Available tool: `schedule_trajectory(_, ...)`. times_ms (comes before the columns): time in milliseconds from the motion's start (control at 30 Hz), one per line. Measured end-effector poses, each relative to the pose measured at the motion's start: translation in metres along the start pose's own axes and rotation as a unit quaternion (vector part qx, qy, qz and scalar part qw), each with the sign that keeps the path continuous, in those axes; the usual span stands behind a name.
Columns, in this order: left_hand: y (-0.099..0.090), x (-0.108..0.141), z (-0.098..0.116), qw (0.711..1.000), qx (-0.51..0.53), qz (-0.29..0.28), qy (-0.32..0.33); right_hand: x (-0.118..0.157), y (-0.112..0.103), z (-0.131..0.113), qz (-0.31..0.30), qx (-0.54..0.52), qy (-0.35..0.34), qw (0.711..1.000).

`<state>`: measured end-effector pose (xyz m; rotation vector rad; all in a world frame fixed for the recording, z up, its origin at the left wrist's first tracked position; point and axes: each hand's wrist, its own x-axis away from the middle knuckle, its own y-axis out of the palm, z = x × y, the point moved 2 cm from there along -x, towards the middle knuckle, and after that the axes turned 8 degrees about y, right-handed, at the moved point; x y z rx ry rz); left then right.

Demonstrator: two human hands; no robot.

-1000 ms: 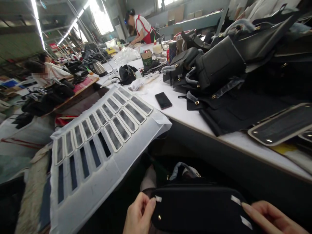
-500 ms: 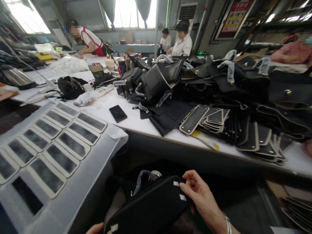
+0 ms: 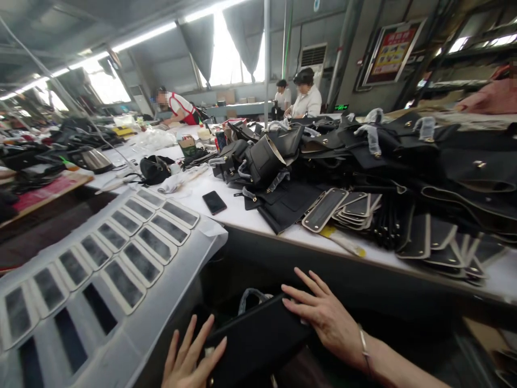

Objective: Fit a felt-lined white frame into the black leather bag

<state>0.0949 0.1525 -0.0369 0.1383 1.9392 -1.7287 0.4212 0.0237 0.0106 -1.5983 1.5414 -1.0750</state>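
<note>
Low in front of me is a black handbag (image 3: 258, 345), its long flat bottom turned upward. A plastic-wrapped handle (image 3: 250, 296) shows behind its far edge. My left hand (image 3: 191, 353) touches the bag's left end, fingers spread, beside a small pale tab. My right hand (image 3: 319, 310) lies over the right end with its fingers stretched out; the thumb is mostly hidden. To my left, rows of black oblong panels with pale borders (image 3: 126, 280) lie on a sheet-covered board (image 3: 161, 323).
A white table (image 3: 234, 213) crosses in front, bearing a phone (image 3: 214, 202), piled black bags (image 3: 343, 151) and stacked pale-edged panels (image 3: 325, 210). A kettle (image 3: 95, 160) stands far left. Several people sit or bend at work farther back.
My right hand has gone from pinching the bag's corner to lying spread over its end. My left hand has come up into view onto the bag. The camera view has tilted up and left.
</note>
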Motion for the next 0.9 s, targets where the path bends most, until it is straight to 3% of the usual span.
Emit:
schedule_trajectory(133, -0.025, -0.023, 0.001, 0.994, -0.060, -0.013, 0.088, -0.008, -0.013, -0.023, 0.005, 0.067, -0.072, 0.995)
schedule_trajectory(267, -0.040, -0.048, 0.018, 0.985, -0.087, -0.031, 0.143, -0.019, -0.003, -0.049, 0.112, 0.075, -0.064, 0.989)
schedule_trajectory(333, -0.034, -0.053, 0.028, 0.992, -0.099, 0.009, 0.083, -0.025, 0.011, -0.057, 0.179, 0.139, -0.099, 0.969)
schedule_trajectory(400, -0.021, -0.053, 0.034, 0.987, -0.148, 0.068, 0.004, -0.030, 0.028, -0.061, 0.256, 0.231, -0.181, 0.921)
schedule_trajectory(500, -0.004, -0.052, 0.041, 0.973, -0.204, 0.106, 0.012, -0.037, 0.048, -0.059, 0.338, 0.306, -0.260, 0.851)
schedule_trajectory(733, -0.010, -0.053, 0.038, 0.978, -0.180, 0.104, 0.009, -0.045, 0.059, -0.049, 0.360, 0.325, -0.283, 0.828)
schedule_trajectory(833, -0.003, -0.047, 0.036, 0.971, -0.212, 0.107, 0.036, -0.056, 0.085, -0.039, 0.403, 0.337, -0.307, 0.794)
schedule_trajectory(900, 0.010, -0.042, 0.036, 0.964, -0.233, 0.120, 0.039, -0.064, 0.108, -0.034, 0.470, 0.315, -0.304, 0.766)
